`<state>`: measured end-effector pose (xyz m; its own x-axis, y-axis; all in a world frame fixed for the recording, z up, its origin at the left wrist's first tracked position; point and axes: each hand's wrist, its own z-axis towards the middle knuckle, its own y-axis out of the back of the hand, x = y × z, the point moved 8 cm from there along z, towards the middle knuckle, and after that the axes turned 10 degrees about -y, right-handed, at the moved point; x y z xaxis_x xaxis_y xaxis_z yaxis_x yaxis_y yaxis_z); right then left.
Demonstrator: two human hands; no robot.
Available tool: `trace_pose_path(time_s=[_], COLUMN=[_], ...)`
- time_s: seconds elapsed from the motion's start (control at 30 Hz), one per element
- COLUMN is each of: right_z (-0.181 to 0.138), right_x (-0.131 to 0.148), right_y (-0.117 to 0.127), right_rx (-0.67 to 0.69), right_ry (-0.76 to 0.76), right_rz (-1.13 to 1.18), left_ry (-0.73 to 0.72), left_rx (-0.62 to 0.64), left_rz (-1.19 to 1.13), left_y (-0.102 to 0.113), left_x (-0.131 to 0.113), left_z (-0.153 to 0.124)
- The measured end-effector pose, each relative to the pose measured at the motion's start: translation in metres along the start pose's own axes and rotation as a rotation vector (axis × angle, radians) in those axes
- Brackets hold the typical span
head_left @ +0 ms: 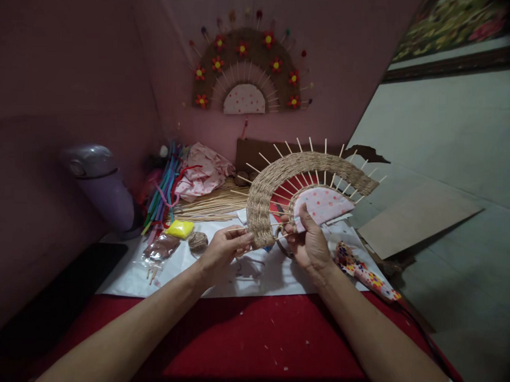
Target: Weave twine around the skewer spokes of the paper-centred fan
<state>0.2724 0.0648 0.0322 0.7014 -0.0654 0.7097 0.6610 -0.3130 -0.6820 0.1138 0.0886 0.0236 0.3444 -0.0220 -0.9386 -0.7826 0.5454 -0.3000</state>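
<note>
Both my hands hold up a half-round fan-shaped craft piece (276,175), tilted above the table. It has a band of woven twine on thin sticks whose ends stick out past the rim. At its centre sits a half-disc of white dotted cloth (323,203). My left hand (228,246) pinches the lower left end of the woven band. With the thumb over the cloth and the fingers behind, my right hand (307,240) grips the half-disc. A ball of twine (198,242) lies just left of my left hand. Behind my right hand shows part of a tape roll (283,245).
White paper (122,275) covers part of the red table (250,341). A purple bottle (106,191), pipe cleaners (165,182), a yellow packet (180,228) and thin sticks (208,200) stand or lie left. A flower-patterned glue gun (369,276) lies right. A finished fan decoration (246,62) hangs on the wall.
</note>
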Motion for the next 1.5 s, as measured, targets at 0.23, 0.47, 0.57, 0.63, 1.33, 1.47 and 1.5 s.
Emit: trace_pose_path(time_s=[0.23,0.47,0.57,0.63,1.33,1.47,1.5], right_z=[-0.001,-0.001,0.000,0.000,-0.001,-0.001,-0.002], right_x=[0.000,0.000,0.000,0.000,0.001,0.000,0.000], right_y=[-0.002,0.000,0.000,0.000,0.000,-0.001,-0.002], right_rx=[0.001,-0.010,-0.001,0.001,-0.007,-0.010,-0.001], right_ry=[0.013,0.029,0.038,0.046,0.076,0.063,0.056], right_rz=[0.018,0.011,0.017,0.016,-0.037,-0.037,-0.039], left_ry=[-0.019,-0.008,0.011,0.026,0.090,0.118,0.121], left_rx=[-0.009,-0.019,-0.032,-0.042,-0.097,-0.068,-0.059], left_rz=[0.049,0.039,0.048,0.045,-0.061,-0.145,-0.171], left_y=[0.002,0.003,0.004,0.005,-0.001,-0.005,-0.007], left_x=[-0.002,0.001,0.003,0.004,0.007,0.011,0.012], left_z=[0.001,0.002,0.002,0.002,-0.002,-0.003,-0.004])
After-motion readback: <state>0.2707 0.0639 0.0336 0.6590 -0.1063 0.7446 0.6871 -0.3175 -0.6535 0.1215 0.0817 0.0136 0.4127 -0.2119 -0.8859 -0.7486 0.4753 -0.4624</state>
